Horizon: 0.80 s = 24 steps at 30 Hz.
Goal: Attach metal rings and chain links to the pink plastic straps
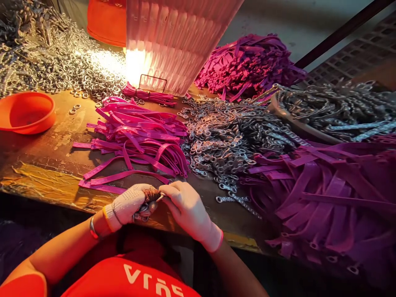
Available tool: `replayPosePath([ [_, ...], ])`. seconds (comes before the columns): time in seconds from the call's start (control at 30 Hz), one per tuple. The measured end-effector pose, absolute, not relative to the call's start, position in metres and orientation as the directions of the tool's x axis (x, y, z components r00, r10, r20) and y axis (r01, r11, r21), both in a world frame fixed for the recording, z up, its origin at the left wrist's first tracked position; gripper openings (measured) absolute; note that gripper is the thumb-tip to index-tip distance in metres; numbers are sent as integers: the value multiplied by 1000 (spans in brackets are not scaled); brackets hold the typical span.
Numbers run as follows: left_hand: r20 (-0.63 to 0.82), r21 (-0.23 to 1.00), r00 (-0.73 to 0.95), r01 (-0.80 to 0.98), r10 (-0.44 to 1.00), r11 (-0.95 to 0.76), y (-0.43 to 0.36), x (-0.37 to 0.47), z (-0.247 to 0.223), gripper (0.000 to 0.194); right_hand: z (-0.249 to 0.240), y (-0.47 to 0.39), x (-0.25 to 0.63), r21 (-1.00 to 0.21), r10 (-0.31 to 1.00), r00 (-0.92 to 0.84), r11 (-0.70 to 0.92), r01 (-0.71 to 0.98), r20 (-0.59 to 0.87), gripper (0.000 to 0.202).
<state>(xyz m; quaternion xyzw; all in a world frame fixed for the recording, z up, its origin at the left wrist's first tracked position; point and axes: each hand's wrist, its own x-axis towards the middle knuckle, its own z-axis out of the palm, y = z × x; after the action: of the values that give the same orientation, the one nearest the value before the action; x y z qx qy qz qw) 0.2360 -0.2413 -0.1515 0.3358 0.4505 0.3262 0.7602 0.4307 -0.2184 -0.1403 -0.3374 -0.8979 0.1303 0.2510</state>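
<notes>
My left hand (pixel 128 204), in a white dotted knit glove, is closed around several metal rings (pixel 144 212) below its fingers. A rough brown wrapping (pixel 151 194) covers the area of its thumb. My right hand (pixel 187 210), in a thin pale glove, meets it at the fingertips and pinches a small shiny metal piece (pixel 160 197), whose exact shape is partly hidden. Both hands are above the table's front edge. Just beyond them lies a heap of magenta straps (pixel 139 136), with the nearest strap ends close to my fingers.
Loose metal rings (pixel 89 70) are piled at the back left, near an orange bowl (pixel 29 111). A ribbed translucent sheet (pixel 176 41) stands before a bright lamp. Twisted metal links (pixel 222 140), a full basin (pixel 297 119) and purple straps (pixel 328 198) crowd the right.
</notes>
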Motion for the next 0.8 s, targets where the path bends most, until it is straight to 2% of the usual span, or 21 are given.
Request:
replayPosePath([
  [0.07, -462, 832, 351, -147, 814, 535, -245, 235, -145, 37, -136, -219, 431, -403, 702, -639, 708, 580, 315, 17],
  [0.23, -363, 926, 389, 50, 846, 374, -250, 233, -130, 38, -125, -223, 422, -547, 768, -629, 581, 602, 124, 26],
  [0.3, -363, 922, 390, 17, 846, 388, -249, 234, -135, 36, -126, -227, 416, -510, 809, -562, 561, 652, 171, 31],
  [0.4, -400, 877, 335, -131, 853, 462, -248, 237, -152, 29, -137, -238, 409, -339, 814, -463, 572, 747, 352, 34],
  [0.47, -384, 882, 294, -164, 876, 441, -248, 240, -162, 27, -146, -246, 408, -293, 807, -444, 566, 771, 390, 37],
  [0.5, -370, 894, 281, -151, 885, 422, -247, 242, -165, 27, -151, -250, 407, -346, 828, -430, 547, 762, 361, 38],
  [0.53, -360, 907, 274, -122, 892, 403, -246, 244, -166, 27, -155, -252, 407, -458, 868, -394, 495, 739, 302, 39],
  [0.6, -340, 930, 247, -53, 907, 363, -242, 248, -161, 29, -160, -255, 406, -752, 954, -282, 261, 606, 104, 39],
  [0.63, -332, 937, 236, -34, 913, 349, -238, 250, -157, 30, -160, -255, 407, -859, 973, -233, 113, 499, -8, 38],
  [0.7, -370, 913, 264, -75, 891, 402, -228, 252, -146, 33, -159, -251, 411, -946, 974, -175, -82, 314, -143, 38],
  [0.8, -517, 719, 416, -262, 748, 643, -207, 246, -127, 36, -155, -243, 424, -958, 997, -25, -65, 278, -75, 37],
])
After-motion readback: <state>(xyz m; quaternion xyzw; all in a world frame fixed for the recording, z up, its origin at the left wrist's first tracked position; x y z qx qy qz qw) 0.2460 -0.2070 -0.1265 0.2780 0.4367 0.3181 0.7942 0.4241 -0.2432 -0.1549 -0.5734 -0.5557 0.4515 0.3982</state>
